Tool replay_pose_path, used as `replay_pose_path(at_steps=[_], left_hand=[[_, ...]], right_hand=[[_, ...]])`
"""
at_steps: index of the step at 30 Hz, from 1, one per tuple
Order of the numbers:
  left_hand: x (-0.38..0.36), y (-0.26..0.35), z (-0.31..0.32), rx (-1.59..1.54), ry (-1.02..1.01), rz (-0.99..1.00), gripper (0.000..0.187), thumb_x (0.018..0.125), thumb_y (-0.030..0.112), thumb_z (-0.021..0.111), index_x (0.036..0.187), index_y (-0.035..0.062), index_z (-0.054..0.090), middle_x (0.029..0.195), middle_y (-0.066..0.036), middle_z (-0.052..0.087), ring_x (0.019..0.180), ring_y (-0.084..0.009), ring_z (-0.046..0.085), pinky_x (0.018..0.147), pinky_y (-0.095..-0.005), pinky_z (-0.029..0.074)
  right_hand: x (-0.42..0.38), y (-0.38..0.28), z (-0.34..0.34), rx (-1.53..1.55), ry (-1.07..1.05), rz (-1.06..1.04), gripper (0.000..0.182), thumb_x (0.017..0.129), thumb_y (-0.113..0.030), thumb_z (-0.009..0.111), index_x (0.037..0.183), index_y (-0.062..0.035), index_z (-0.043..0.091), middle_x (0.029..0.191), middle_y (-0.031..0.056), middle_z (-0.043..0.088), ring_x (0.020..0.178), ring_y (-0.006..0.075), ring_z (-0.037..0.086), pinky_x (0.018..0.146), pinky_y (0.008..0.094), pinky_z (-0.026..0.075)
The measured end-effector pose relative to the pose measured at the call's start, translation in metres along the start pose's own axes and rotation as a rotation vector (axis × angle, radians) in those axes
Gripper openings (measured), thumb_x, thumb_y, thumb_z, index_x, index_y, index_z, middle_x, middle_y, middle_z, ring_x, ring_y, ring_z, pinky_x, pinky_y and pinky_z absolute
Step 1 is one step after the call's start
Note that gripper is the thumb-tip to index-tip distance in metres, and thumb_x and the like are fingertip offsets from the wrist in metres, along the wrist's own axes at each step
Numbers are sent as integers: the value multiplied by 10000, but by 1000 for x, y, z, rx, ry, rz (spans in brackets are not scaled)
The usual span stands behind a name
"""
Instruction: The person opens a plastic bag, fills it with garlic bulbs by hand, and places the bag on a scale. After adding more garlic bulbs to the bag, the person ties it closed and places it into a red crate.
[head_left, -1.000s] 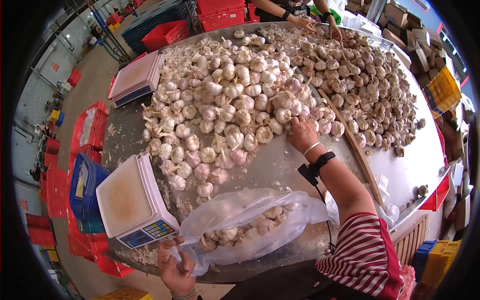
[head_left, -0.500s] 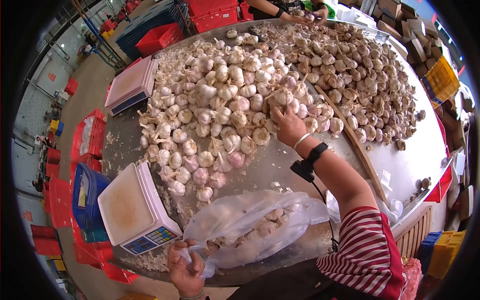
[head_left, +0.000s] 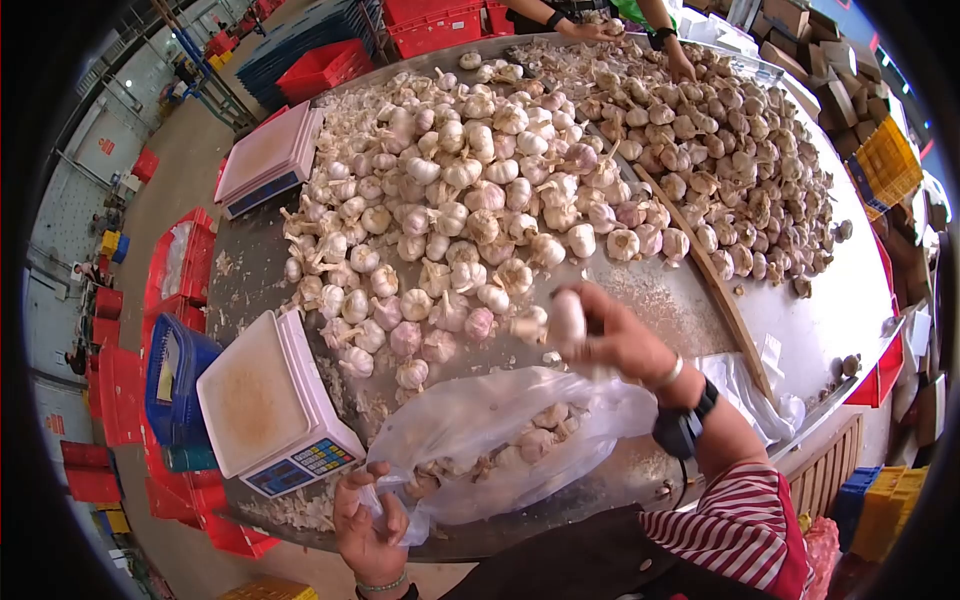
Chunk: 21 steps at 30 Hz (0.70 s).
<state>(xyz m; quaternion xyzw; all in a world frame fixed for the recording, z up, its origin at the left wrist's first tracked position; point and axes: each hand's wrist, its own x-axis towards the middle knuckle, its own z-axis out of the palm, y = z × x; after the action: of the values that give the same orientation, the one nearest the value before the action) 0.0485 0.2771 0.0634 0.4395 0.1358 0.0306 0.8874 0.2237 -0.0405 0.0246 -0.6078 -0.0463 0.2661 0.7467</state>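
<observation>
My right hand point(head_left: 618, 338) is closed around a white garlic bulb point(head_left: 567, 322), above the metal table between the garlic pile and the bag. Another bulb point(head_left: 530, 326) shows just left of it, close to my fingers. At the near edge my left hand point(head_left: 372, 525) pinches the gathered edge of a clear plastic bag point(head_left: 480, 410). Several garlic bulbs point(head_left: 540, 440) lie inside the bag, partly veiled by the film. Beyond, a large pile of pale garlic point(head_left: 450, 190) covers the middle of the table.
A wooden strip point(head_left: 710, 285) divides the pale pile from browner garlic point(head_left: 740, 150). White scales point(head_left: 265, 400) stand left of the bag, with a second scale point(head_left: 265, 160) farther back. Across the table, another person's hand point(head_left: 680, 62) reaches over the brown garlic. Red crates point(head_left: 120, 395) line the left.
My right hand has drawn back from the pile toward the bag, now with a garlic bulb in it. My left hand stays at the bag. The other person's hand has moved onto the brown garlic.
</observation>
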Motion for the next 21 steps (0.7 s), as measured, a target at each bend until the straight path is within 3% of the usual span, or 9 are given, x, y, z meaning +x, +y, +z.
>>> replay_pose_path(at_steps=[3,5,12,15,16,17,18,19,21], left_hand=[[3,1,10,4,-36,-1,455,823,213,648,1161,-29,464,1263,-243,461,551,-130,494,362,-185,346],[3,5,18,-21,-66,-5,464,823,210,642,1175,-31,459,1272,-247,443,553,-131,496,361,-178,338],[-23,38,15,-40,-201,102,538,789,276,673,1204,40,423,1292,-262,381,552,-154,499,392,-224,365],[-32,52,-3,-75,-258,82,527,821,283,644,1267,93,437,1304,-215,371,519,-105,457,336,-178,306],[-37,53,-6,-163,-157,59,542,798,279,667,1239,76,426,1302,-248,376,561,-153,497,399,-221,369],[-39,52,-8,-168,-145,60,542,798,279,667,1239,76,426,1302,-248,376,561,-153,497,399,-221,369],[-39,51,-9,-173,-152,58,542,801,276,663,1243,73,425,1299,-246,379,565,-153,499,400,-221,370],[-40,50,-10,-177,-162,58,541,804,273,659,1248,69,425,1296,-244,381,569,-154,500,400,-222,370],[-38,45,-15,-151,-192,54,553,816,276,630,1285,75,417,1314,-232,372,554,-138,481,391,-211,356]], right_hand=[[-30,4,46,-133,-559,-150,630,762,-145,734,1297,-59,414,1152,89,542,1069,226,537,934,373,466],[-35,23,79,-168,-787,68,602,775,-232,727,1280,-60,450,1150,115,572,1082,210,542,929,319,438],[-2,100,117,-369,-377,73,502,807,-323,690,1198,-54,528,1013,172,644,878,277,636,792,394,490],[-17,21,112,-871,-733,140,440,823,-293,668,1160,-30,567,1020,173,651,895,293,636,812,391,485],[-17,61,98,-611,-579,-531,392,841,-242,643,1154,-15,580,989,167,662,892,283,642,807,374,490],[-16,10,86,-489,-762,-145,339,864,-167,606,1162,-9,585,970,155,672,893,252,645,806,352,499],[-10,19,74,-281,-663,-216,267,886,-100,568,1130,4,596,944,127,681,848,202,652,756,312,514],[-7,4,59,20,-498,180,210,899,-85,560,1077,13,610,921,96,681,812,155,644,713,284,515],[23,26,43,-291,52,-111,188,860,-106,617,1017,-3,622,887,96,681,760,195,649,674,291,522]])
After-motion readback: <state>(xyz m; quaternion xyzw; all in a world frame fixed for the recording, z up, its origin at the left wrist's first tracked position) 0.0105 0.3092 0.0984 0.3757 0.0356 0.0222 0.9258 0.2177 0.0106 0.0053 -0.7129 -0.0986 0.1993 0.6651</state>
